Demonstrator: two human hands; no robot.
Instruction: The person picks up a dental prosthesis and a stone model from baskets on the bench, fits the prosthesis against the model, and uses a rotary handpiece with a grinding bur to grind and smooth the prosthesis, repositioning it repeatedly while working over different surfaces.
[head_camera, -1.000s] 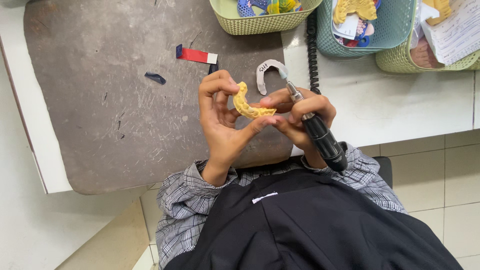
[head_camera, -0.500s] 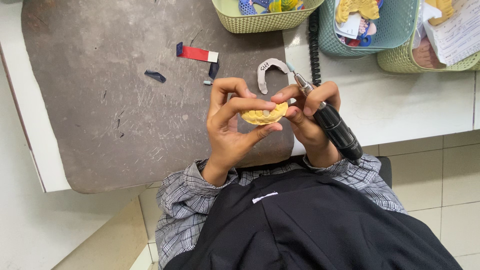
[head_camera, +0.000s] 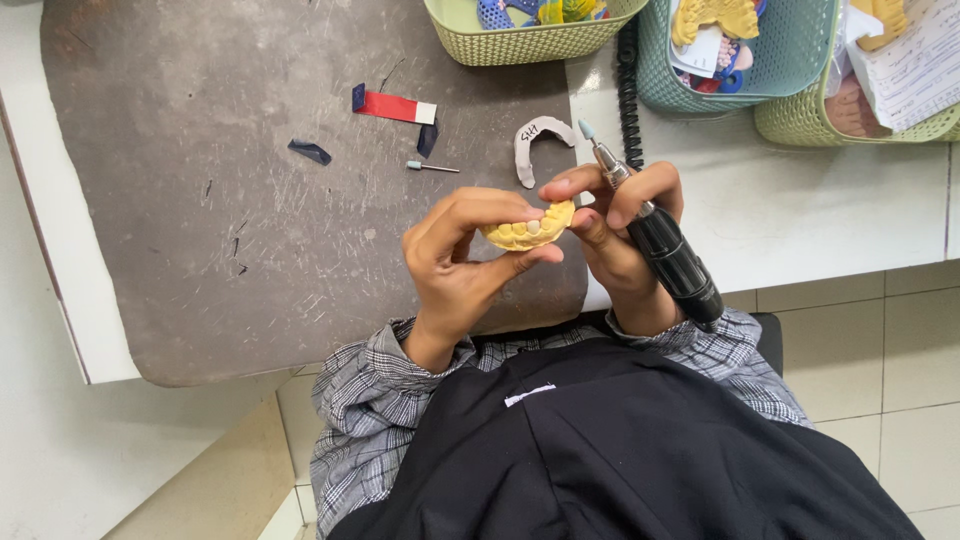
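Nearest the camera sits the person's own body: a black apron (head_camera: 620, 450) over a grey checked shirt (head_camera: 365, 400), the sleeves running up toward the bench.

Just beyond, both hands meet above the front edge of the grey work mat (head_camera: 200, 200). The left hand (head_camera: 460, 265) is curled around a yellow dental cast (head_camera: 528, 230), thumb under it and fingers arched over its back, so the cast is pinched with the row of teeth facing the camera. One pale tooth stands out in the middle of the row; it may be a crown seated there, though the view is too small to be sure. The right hand (head_camera: 615, 235) touches the right end of the cast with its thumb and forefinger, and at the same time clamps a black rotary handpiece (head_camera: 665, 250) between the other fingers and the palm. The handpiece lies slanted, its light-coloured tip pointing up and away from the cast, its dark body trailing down past the wrist.

Farther out on the mat lie a grey horseshoe-shaped piece (head_camera: 535, 145), a small loose bur (head_camera: 430, 167), a red and white strip (head_camera: 395, 106) and a dark scrap (head_camera: 310, 151).

At the far edge stand three woven baskets: a yellow-green basket (head_camera: 520, 45), a teal basket (head_camera: 790, 75) holding more yellow casts, and a pale green basket (head_camera: 850, 125) with papers. A black coiled cord (head_camera: 628, 95) runs between the first two.
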